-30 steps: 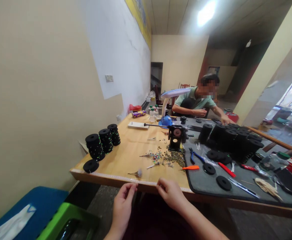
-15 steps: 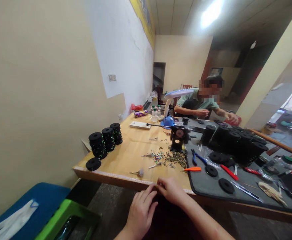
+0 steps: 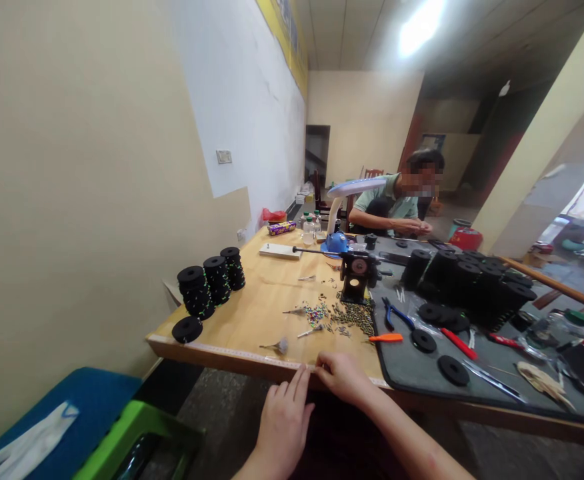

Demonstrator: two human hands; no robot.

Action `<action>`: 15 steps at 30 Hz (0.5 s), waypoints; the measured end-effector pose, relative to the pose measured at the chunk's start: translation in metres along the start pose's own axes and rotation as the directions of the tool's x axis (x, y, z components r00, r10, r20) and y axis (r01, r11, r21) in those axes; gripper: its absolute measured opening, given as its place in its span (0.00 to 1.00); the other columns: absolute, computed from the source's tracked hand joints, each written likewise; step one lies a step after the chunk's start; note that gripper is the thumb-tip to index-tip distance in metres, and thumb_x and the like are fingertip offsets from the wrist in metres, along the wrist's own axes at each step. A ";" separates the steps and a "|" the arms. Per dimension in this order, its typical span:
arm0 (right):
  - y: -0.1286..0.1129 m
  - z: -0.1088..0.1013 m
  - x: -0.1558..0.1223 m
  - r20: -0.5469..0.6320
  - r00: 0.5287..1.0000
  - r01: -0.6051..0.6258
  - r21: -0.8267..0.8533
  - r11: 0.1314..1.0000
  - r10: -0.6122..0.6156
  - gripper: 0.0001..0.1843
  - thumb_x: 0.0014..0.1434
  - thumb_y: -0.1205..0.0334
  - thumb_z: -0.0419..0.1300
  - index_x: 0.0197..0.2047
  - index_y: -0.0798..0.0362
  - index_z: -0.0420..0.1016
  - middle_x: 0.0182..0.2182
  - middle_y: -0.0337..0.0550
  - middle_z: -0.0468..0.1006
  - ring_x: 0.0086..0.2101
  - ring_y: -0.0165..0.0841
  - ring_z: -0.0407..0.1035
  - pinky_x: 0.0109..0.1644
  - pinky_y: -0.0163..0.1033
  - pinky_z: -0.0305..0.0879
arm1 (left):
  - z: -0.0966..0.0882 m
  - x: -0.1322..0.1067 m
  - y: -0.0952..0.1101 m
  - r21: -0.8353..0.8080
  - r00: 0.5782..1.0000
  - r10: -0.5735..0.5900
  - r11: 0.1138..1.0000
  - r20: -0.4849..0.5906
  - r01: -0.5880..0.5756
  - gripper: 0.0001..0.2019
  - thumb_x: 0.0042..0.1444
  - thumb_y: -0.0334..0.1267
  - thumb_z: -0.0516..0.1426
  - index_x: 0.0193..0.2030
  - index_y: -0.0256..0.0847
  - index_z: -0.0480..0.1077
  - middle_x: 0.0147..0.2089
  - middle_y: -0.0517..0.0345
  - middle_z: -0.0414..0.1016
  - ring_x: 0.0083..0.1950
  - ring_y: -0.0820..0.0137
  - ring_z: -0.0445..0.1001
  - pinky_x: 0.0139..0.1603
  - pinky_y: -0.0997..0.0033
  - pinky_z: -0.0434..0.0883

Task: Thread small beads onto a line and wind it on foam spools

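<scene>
My left hand (image 3: 285, 420) hovers below the near edge of the wooden table (image 3: 252, 313), fingers stretched out side by side, holding nothing I can see. My right hand (image 3: 341, 377) rests on that edge with its fingers curled and pinched together; what they hold, if anything, is hidden. The two hands nearly touch. Just beyond them on the table lie a small grey tuft (image 3: 278, 345), a heap of small coloured and brass beads (image 3: 342, 315) and an orange-handled tool (image 3: 385, 338).
Black spools (image 3: 212, 280) stand at the table's left, a loose black disc (image 3: 187, 329) near the corner. A small black winding machine (image 3: 356, 275) and blue lamp (image 3: 336, 241) stand mid-table. A grey mat (image 3: 422, 373) holds pliers, discs and spool stacks. A person sits at the far end.
My left hand moved right from a curled pose to outstretched fingers beside my right hand. The view shifted slightly. The person at the far end drew an arm in.
</scene>
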State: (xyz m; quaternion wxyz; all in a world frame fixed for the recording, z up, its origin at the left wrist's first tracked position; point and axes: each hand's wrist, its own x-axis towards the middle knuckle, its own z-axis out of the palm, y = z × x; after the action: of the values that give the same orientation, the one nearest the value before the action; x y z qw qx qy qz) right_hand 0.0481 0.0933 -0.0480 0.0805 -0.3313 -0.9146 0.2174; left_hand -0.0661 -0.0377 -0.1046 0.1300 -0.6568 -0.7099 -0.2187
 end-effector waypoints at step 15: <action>0.022 -0.012 -0.025 -0.087 0.991 -0.098 0.028 0.995 0.100 0.09 0.52 0.70 0.54 0.31 0.54 0.76 0.26 0.43 0.79 0.27 0.32 0.69 0.29 0.32 0.55 | -0.009 0.019 0.024 0.172 0.959 -0.131 0.981 0.252 0.088 0.24 0.55 0.31 0.59 0.59 0.36 0.66 0.61 0.37 0.67 0.35 0.59 0.80 0.37 0.60 0.74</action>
State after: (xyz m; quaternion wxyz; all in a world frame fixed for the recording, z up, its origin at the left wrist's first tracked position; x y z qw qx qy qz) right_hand 0.0828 0.0965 -0.0473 0.1140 -0.3844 -0.8900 0.2172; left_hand -0.0454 -0.0249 -0.0844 0.0748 -0.6270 -0.7714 -0.0795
